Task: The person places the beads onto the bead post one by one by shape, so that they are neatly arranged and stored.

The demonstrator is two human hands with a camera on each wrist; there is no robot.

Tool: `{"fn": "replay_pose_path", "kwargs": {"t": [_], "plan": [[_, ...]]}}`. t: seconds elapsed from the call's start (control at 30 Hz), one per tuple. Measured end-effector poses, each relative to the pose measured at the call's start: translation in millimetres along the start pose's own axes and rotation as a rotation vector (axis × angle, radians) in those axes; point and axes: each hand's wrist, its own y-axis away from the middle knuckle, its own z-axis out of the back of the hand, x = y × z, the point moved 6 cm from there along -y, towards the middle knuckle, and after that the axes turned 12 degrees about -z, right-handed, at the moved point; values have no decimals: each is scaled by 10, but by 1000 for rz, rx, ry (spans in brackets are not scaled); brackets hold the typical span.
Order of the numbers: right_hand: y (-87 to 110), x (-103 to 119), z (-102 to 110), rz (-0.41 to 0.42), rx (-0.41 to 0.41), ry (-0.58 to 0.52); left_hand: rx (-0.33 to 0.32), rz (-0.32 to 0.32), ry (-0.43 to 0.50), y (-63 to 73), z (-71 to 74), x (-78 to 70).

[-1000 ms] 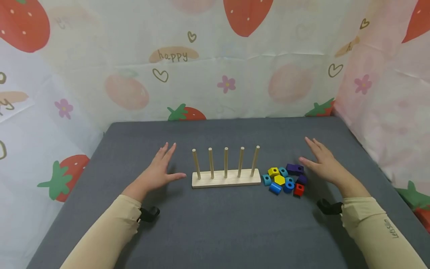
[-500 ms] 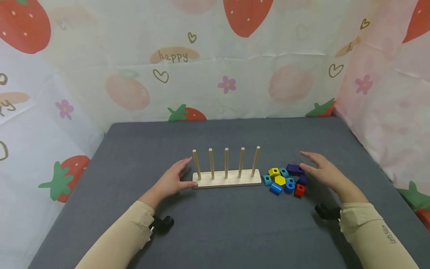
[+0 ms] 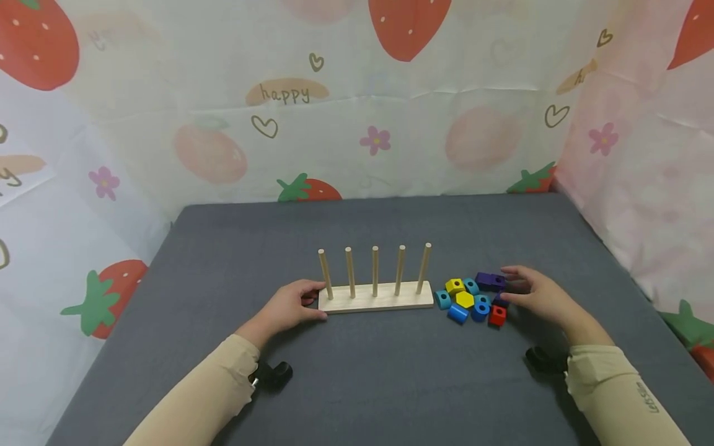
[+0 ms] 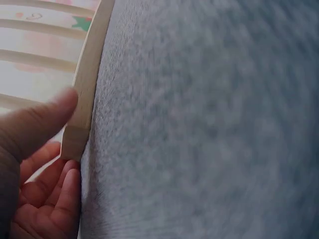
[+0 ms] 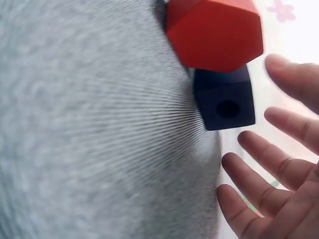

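A pale wooden peg board [image 3: 376, 301] with several upright bare pegs stands mid-table. At its left end my left hand [image 3: 283, 308] grips the base, thumb at the front edge and fingers curled around the end; the left wrist view shows the base's end [image 4: 76, 142] between thumb and fingers. Just right of the board lie several colourful wooden beads: yellow [image 3: 464, 300], blue [image 3: 458, 312], red [image 3: 498, 315] and purple [image 3: 489, 282]. My right hand [image 3: 541, 300] hovers at their right side, fingers apart, beside a dark purple bead [image 5: 224, 99] and holding nothing.
Dark grey cloth [image 3: 379, 384] covers the table. Behind it and along the sides hangs a strawberry-print curtain [image 3: 346, 136]. A black strap mount [image 3: 272, 376] sits at the left wrist, and another black mount [image 3: 543, 360] at the right.
My left hand has moved right from beside the peg board and closed on its left end. My right hand has come down and nearer to the beads. Board and beads stay put.
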Motion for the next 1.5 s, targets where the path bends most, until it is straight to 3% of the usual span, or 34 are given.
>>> {"fn": "replay_pose_path", "kwargs": {"t": [0.33, 0.6, 0.77, 1.03, 1.27, 1.5], "plan": [[-40, -85, -2, -12, -44, -50, -10, -4, -39, -11, -5, 9], [-56, -99, -51, -59, 24, 4, -14, -13, -53, -8, 1, 21], [-52, -90, -99, -54, 81, 4, -16, -13, -48, -3, 3, 17], [-47, -57, -89, -29, 94, 27, -12, 7, -51, -14, -3, 32], [-35, 84, 45, 2, 65, 59, -14, 4, -46, -20, -2, 23], [6, 408, 177, 87, 8, 96, -7, -7, -57, -20, 1, 26]]}}
